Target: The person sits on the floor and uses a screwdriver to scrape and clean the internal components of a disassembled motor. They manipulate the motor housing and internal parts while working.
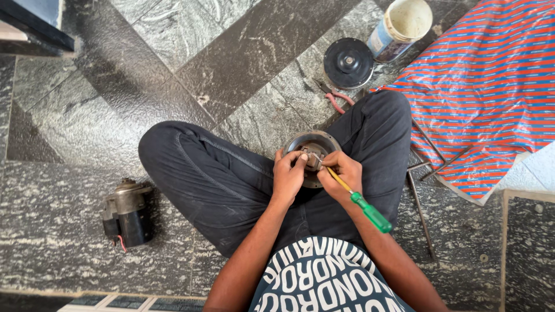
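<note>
Both hands meet over a round metal housing (312,151) that rests in the lap of a person sitting cross-legged in dark trousers on a speckled grey stone floor (87,190). The left hand (288,173) has its fingers curled close together, the tips pressed onto a small brownish metal part (314,157) at the middle of the housing. The right hand (341,176) is curled shut around a screwdriver (355,199), the fingers pinching its thin yellowish shaft just beside the housing, while the translucent green handle juts back from the housing toward the person's body. The tip is hidden among the fingers, so whether it touches the part cannot be told.

The housing is a shallow bowl of dull grey metal with a worn, smooth rim. Beyond the housing, farther from the person, lie red-handled pliers (332,95), then a flat black disc (348,62) with a small hub, and past it a grimy blue and white plastic bucket (400,28). To the right of the housing spreads a woven sheet (485,92) striped orange, blue and white, with thin metal rods (421,208) beside it. Well to the left of the housing stands a dark cylindrical motor (128,212), greasy, with a red wire at its base.
</note>
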A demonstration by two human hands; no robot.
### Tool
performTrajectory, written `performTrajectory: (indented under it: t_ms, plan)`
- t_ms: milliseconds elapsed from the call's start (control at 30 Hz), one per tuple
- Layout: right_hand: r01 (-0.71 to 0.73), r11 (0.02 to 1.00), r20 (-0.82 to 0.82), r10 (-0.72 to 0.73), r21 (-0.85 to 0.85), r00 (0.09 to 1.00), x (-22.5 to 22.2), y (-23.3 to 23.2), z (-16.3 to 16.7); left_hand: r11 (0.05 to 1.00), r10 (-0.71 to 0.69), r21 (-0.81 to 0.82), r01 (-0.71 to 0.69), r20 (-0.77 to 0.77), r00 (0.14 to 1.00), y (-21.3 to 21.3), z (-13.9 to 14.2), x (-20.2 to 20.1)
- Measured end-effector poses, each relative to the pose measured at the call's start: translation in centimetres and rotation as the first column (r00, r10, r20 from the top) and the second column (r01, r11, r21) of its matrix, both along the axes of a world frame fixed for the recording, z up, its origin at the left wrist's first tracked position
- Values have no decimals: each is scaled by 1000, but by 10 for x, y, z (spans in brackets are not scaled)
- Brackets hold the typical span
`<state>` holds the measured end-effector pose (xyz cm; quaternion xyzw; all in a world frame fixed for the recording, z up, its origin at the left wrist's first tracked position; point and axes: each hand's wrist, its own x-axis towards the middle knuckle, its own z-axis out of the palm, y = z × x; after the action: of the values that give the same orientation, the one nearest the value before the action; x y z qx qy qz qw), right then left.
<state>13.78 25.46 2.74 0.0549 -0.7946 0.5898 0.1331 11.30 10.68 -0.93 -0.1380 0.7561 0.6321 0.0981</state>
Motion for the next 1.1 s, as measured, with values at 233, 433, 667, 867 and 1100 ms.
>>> performTrajectory:
  t_ms: [233,433,667,867,1100]
  plan:
    - [-14,999,16,14,39,1000,-1,-1,-1,1000,-14,-26,14,8,1000,-1,-1,0]
    - [-17,999,27,16,39,999,-1,-1,2,1000,-8,-18,8,23,1000,0,1,0]
    - [-25,998,28,24,59,999,-1,-1,4,1000,-18,-25,19,28,999,0,1,0]
    - [-46,997,34,44,57,998,-2,0,3,1000,-15,-22,15,22,1000,-1,1,0]
    - [-54,998,31,52,45,998,-1,1,2,1000,-16,-27,17,22,1000,-1,2,0]
